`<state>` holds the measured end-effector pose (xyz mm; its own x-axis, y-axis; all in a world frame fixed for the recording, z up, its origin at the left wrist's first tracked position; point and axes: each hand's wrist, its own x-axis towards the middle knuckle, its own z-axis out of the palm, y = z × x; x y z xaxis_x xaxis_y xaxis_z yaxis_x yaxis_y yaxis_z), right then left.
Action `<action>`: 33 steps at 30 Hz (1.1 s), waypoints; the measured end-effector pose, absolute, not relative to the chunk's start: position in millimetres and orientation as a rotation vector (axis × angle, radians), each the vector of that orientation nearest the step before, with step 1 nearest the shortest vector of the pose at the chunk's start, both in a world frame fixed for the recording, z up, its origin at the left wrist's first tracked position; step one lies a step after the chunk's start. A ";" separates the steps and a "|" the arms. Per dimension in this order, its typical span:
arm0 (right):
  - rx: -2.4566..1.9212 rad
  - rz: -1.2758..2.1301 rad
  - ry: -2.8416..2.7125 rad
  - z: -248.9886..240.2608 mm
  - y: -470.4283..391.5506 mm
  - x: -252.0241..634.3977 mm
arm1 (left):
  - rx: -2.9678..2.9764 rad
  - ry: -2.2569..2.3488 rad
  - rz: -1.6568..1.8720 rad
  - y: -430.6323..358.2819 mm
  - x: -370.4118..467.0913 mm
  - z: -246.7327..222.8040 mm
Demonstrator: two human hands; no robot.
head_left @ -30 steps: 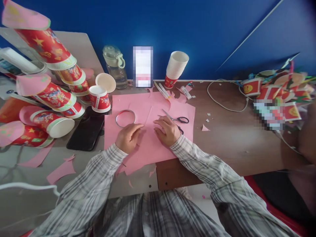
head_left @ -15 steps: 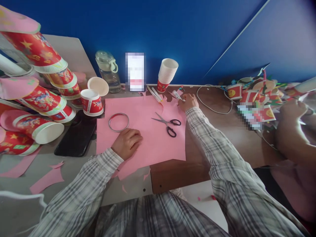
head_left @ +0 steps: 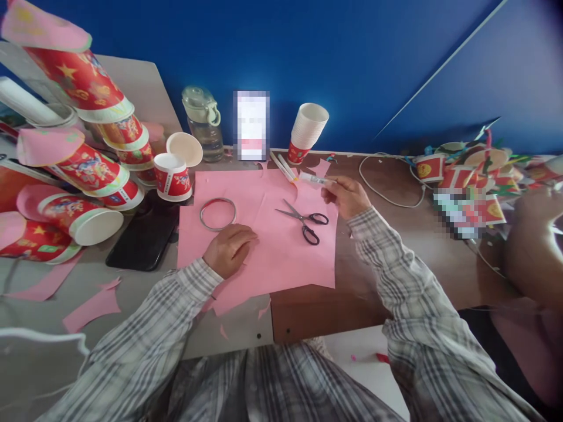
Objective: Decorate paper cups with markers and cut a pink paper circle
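Observation:
My right hand holds a small white tube pinched between thumb and fingers, just above the far right part of the pink paper. Black-handled scissors lie on the sheet with their blades apart, below the tube. My left hand rests on the paper with its fingers loosely stretched out and nothing visible in it. Just beyond its knuckles lies a grey ring-shaped roll of tape.
Red paper cups joined into rockets stand and lie at left, beside a black phone. Along the back are a water bottle, a lit phone, stacked cups and white pens. Another person's arm is at right.
My right hand has lifted the white tube from the paper's far right corner and brought it nearer to me. My left hand stays on the paper; the view has shifted slightly.

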<state>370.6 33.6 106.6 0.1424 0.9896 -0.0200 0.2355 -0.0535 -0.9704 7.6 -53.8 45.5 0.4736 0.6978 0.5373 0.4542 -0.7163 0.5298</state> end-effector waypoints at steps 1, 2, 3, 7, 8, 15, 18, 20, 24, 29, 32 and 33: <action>-1.410 1.108 -1.235 109.2 21.8 361.3 | 2.396 0.983 1.123 -54.0 7.3 45.6; -1.360 1.195 -1.239 111.3 10.8 351.1 | 2.378 0.988 1.155 -54.1 7.1 45.8; -1.316 1.264 -1.268 113.1 0.8 340.4 | 2.354 0.989 1.191 -54.2 6.9 46.0; -1.194 1.398 -1.466 115.9 -26.8 300.9 | 2.264 0.969 1.319 -54.2 8.1 44.6; -1.165 1.415 -1.497 115.6 -31.1 293.0 | 2.252 0.959 1.330 -54.4 8.8 43.9; -1.068 1.501 -1.505 104.4 -45.7 263.4 | 2.267 1.012 1.206 -59.4 12.5 47.5; -1.060 1.499 -1.472 100.1 -46.7 261.5 | 2.305 1.002 1.225 -60.1 12.2 51.2; -1.063 1.488 -1.461 99.1 -46.9 261.8 | 2.300 1.003 1.230 -60.0 11.8 51.6; -1.080 1.506 -1.443 98.0 -48.2 262.2 | 2.263 1.046 1.211 -60.6 11.2 48.9; -1.102 1.497 -1.330 93.8 -42.6 270.4 | 2.237 1.112 1.196 -59.9 6.4 52.1; -1.149 1.407 -1.193 96.1 -33.7 285.0 | 2.182 1.153 1.258 -56.9 1.0 58.4; -1.163 1.385 -1.165 97.8 -31.1 290.0 | 2.162 1.163 1.293 -56.0 -0.5 60.6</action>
